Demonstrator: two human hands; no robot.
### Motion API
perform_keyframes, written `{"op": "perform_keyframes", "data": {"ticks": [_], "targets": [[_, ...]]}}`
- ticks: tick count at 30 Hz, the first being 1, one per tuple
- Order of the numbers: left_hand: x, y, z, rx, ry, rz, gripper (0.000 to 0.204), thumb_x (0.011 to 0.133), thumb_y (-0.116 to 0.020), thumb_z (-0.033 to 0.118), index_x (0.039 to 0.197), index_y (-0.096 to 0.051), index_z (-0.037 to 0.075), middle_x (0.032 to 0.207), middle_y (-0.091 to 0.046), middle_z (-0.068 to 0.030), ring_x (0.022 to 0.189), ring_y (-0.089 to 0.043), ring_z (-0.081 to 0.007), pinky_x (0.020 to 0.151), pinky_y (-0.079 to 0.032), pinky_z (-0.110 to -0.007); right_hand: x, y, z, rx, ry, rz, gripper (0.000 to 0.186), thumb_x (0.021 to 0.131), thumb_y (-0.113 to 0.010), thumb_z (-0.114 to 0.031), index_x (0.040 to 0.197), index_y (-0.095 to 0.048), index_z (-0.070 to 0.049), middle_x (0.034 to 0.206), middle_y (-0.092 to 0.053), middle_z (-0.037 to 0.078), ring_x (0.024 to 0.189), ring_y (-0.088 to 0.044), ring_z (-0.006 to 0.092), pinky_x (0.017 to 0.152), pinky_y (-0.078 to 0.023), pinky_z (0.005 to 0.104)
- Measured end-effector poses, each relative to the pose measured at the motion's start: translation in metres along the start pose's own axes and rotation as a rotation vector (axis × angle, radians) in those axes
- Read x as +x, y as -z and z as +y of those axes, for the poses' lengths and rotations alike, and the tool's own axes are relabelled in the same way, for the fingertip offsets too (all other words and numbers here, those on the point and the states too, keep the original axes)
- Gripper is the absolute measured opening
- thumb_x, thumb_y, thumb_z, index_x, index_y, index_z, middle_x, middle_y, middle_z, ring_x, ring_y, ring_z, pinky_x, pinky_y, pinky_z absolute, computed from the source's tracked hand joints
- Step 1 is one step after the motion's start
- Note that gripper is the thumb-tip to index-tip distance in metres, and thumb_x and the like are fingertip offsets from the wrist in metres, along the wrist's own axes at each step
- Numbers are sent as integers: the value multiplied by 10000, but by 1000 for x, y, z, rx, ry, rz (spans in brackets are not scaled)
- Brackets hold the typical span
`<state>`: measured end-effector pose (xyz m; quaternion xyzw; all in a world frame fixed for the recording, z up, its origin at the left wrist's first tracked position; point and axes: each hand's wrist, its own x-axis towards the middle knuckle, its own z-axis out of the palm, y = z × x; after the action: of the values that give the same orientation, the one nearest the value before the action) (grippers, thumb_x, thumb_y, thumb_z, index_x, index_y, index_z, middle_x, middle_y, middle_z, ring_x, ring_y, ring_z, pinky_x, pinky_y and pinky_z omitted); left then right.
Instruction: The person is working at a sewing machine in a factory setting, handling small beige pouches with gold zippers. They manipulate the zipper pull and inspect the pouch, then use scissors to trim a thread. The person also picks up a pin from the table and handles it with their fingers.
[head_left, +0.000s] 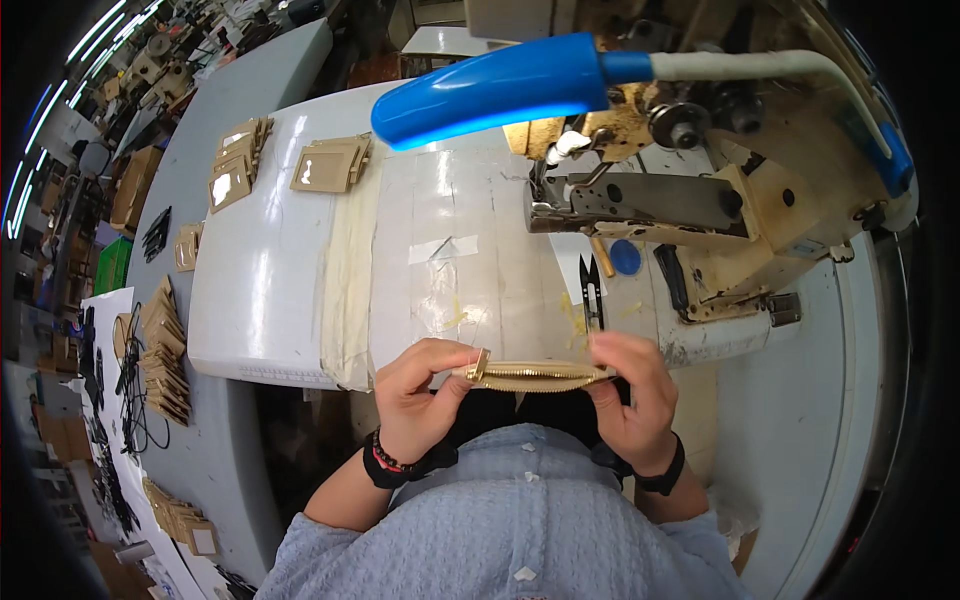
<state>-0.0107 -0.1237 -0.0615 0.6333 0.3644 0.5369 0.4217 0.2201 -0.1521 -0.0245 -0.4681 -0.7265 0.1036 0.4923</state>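
Note:
A beige zippered pouch [535, 384] with gold zipper teeth is stretched between my two hands, just off the near edge of the sewing table. Its zipper gapes a little in the middle. My left hand [420, 392] pinches the left end, close to the gold zipper pull [477, 370]. At the other end, my right hand [637, 395] grips the pouch between thumb and fingers. Black thread snips [592, 290] lie on the table just beyond my right hand. What the pouch holds inside cannot be made out.
A sewing machine [650, 200] stands at the right, under a blue lamp [490, 90]. Beige pieces with clear windows [328, 165] lie in stacks at the far left of the table. More beige stacks [165, 350] sit on the grey side table [225, 450]. A blue disc [626, 257] lies beyond the snips.

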Motion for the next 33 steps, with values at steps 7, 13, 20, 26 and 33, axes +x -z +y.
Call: {"op": "perform_keyframes", "data": {"ticks": [7,13,20,26,33], "targets": [[3,0,-12,142,-108,89,159,807,-630,-133,927,-693,-50,947,-708,-155,889,-689,-238,818,-540,-318,0,-10,12,-272,281,-70,294,705,-768,-92,986,-728,-170,1132,-593,18,962,-549,191,779,-411,324],[-2,0,-18,75,56,107,158,835,-652,-109,972,-697,-42,927,-698,-141,845,-685,-192,773,-538,-278,5,-16,15,-316,349,-67,273,684,-780,-116,942,-736,-196,1062,-581,-41,978,-521,171,786,-390,320],[-2,-3,-19,-145,220,164,138,890,-661,-47,1024,-687,-59,966,-686,-120,835,-663,-116,723,-529,-214,8,-19,11,-325,391,-81,271,678,-792,-136,917,-734,-248,1038,-580,-73,999,-499,154,807,-371,305],[8,3,5,-111,400,-18,89,898,-667,-19,984,-672,-42,896,-698,-75,837,-650,-82,700,-516,-200,25,-24,9,-28,-47,-158,127,801,-744,-131,872,-647,-89,951,-600,33,911,-553,217,802,-431,362],[19,13,20,-294,614,-96,205,997,-571,130,1069,-648,-46,900,-674,-11,817,-588,-34,714,-475,-195,26,-23,7,473,-470,-458,131,948,-606,-92,887,-571,18,913,-574,83,807,-553,162,736,-448,267]]}}
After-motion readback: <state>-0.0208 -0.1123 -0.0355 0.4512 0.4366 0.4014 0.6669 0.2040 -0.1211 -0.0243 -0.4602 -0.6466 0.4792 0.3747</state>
